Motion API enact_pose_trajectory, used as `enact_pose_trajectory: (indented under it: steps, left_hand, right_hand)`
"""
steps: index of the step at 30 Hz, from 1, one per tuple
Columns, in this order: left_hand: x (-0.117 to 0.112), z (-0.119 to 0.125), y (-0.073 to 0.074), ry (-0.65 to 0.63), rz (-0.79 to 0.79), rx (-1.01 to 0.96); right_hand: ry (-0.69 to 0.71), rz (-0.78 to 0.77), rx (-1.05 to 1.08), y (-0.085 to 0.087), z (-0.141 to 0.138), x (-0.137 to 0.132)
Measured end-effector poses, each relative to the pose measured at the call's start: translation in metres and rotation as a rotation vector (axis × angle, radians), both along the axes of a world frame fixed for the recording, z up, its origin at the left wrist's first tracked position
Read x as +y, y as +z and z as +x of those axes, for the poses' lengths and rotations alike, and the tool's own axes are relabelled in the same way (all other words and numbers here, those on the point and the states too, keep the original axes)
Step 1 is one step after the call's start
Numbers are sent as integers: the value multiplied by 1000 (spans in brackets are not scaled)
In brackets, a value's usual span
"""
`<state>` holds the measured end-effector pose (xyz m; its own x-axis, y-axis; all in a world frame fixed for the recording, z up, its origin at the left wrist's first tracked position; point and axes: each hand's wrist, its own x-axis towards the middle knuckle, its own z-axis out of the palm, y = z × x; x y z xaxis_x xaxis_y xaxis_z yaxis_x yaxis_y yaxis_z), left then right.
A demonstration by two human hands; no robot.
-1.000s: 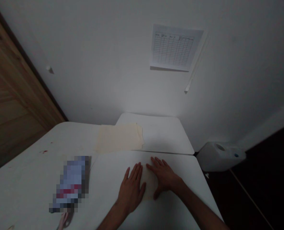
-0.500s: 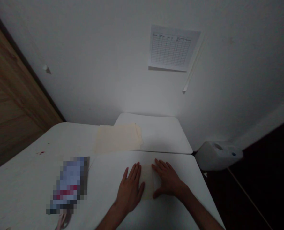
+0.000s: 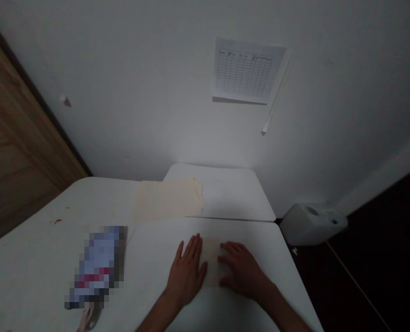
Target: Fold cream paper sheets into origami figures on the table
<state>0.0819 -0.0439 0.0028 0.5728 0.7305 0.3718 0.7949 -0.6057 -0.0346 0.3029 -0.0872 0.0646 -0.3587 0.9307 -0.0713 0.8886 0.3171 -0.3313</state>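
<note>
A small, thin cream-coloured sheet (image 3: 211, 263) lies flat on the white table between my hands. My left hand (image 3: 186, 274) rests palm down along its left edge, fingers stretched out and thumb at the sheet's side. At the right edge is my right hand (image 3: 243, 269), its fingers bent and apart from the thumb, fingertips near the border of the sheet. Whether those fingertips touch the sheet I cannot tell. Farther back, a stack of larger cream sheets (image 3: 168, 198) lies across the tabletops.
A blurred-out blue item with a red stripe (image 3: 96, 263) lies on the white table (image 3: 149, 258) to the left. A whitish plastic container (image 3: 305, 226) stands on the dark floor at right. A printed chart (image 3: 246, 71) hangs on the wall; a wooden door (image 3: 11, 138) is at left.
My right hand's fingers have drawn in from nearly straight to bent, moving slightly back toward me. My left hand stays flat in place on the sheet.
</note>
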Motion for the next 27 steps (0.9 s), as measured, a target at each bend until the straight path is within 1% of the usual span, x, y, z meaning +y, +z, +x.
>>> enact_pose_trajectory:
  steps: [4,9,15,18,21,22,25,27]
  left_hand:
    - [1,0,-2,-3,-7,-3]
    - [1,1,-6,-3,-12,-10]
    - [1,0,-4,1,-15,-2]
    - [1,0,-2,-1,-15,9]
    - [1,0,-3,-1,-12,24]
    - [1,-1,-3,-4,-9,28]
    - [1,-1,-4,-11,5,35]
    - [0,-1,-3,-2,15,35]
  right_hand:
    - [30,90,12,-2,-4,-14]
    - [65,188,48,-13,-6,-26]
    - [76,222,178,-20,-4,-40]
    - [29,240,221,-23,-4,-32]
    - [-51,310,190,-27,-5,-13]
    - [-57,322,163,-29,-6,-6]
    - [-1,317,96,-34,-7,10]
    - [29,294,65,-38,-7,14]
